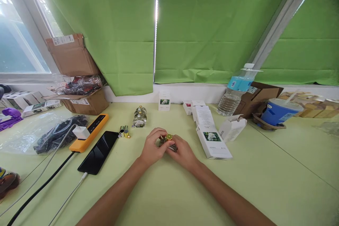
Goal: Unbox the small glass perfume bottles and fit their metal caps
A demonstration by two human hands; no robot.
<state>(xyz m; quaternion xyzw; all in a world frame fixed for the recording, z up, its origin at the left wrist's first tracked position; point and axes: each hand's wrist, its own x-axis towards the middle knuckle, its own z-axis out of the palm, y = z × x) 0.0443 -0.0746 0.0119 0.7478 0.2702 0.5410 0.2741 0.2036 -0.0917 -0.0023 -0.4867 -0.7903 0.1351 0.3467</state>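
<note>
A small glass bottle (172, 147) with a round gold top (169, 137) is held between both hands at the middle of the table. My left hand (154, 147) wraps round its left side, thumb across the front and fingers near the gold top. Round its right side curls my right hand (183, 151), which hides part of the glass. Beyond my left hand stand clear glass bottles (140, 116) with gold tops. Several small gold and silver caps (124, 131) are grouped to the left, beside a black phone (98, 152).
White flower-print boxes (213, 142) lie right of the hands, beside an open white box (232, 127). A large water bottle (235, 90) and blue cup (281, 112) stand farther right. An orange power strip (89, 133), cables and cardboard box (90, 102) occupy the left.
</note>
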